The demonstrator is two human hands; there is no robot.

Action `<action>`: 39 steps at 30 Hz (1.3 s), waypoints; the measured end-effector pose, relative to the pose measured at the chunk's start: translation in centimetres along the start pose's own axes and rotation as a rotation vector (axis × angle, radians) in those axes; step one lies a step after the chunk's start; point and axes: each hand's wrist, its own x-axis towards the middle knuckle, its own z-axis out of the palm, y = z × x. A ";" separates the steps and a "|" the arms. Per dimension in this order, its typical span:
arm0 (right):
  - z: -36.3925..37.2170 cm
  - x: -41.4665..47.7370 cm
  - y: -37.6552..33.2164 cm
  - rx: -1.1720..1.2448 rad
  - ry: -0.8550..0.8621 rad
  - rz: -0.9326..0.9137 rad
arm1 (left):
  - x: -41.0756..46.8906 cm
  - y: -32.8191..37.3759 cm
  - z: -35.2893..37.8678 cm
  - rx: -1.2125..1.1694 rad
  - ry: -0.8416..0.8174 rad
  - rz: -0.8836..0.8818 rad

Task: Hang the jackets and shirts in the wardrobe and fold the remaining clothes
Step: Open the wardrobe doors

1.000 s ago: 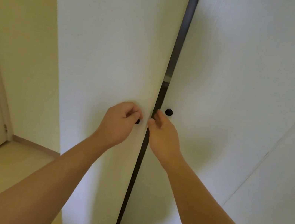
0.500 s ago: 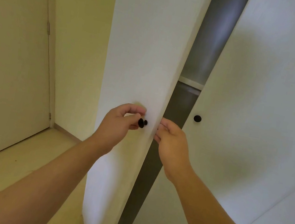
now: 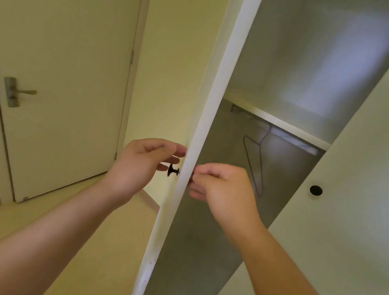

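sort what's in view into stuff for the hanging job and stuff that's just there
For the job: left wardrobe door, its black knob, right wardrobe door, wire hanger, hanging rail.
Just there: room door, its lever handle, floor.

Entry 1. Right hand [image 3: 221, 193]: fingertips hidden behind the left door [image 3: 198, 148] edge at 9 o'clock of the palm; I cannot read the grip.
Entry 2. Left hand [image 3: 144, 162]: contact with the knob [image 3: 173, 170] unclear.
Entry 3. Hanger [image 3: 254, 167], 1 o'clock of the right hand: thin, blurred; hook smears into the rail [image 3: 299, 144].
Entry 4. Wardrobe [image 3: 293, 60] floor: hidden at 6 o'clock.
Entry 5. Forearms: cut by the bottom edge.
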 end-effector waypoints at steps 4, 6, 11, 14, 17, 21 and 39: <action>2.9 1.5 -0.4 0.045 -0.155 0.014 | 0.0 0.9 -3.0 0.030 0.081 0.084; 4.7 2.6 -0.9 0.039 -0.221 0.022 | 0.1 0.7 -4.5 0.058 0.132 0.124; 10.1 5.2 -2.9 -0.009 -0.431 -0.019 | 0.6 0.3 -9.3 0.040 0.416 0.165; 13.3 6.7 -3.7 -0.016 -0.494 -0.051 | 1.1 -0.1 -11.7 0.058 0.491 0.202; 15.8 8.4 -4.1 -0.056 -0.534 -0.066 | 2.2 -0.3 -13.7 0.030 0.536 0.179; 18.1 10.1 -4.1 -0.086 -0.551 -0.052 | 2.8 -1.1 -16.0 -0.054 0.560 0.121; 0.4 8.3 5.2 -0.035 0.110 0.143 | 8.1 -4.0 5.2 -0.131 0.045 0.097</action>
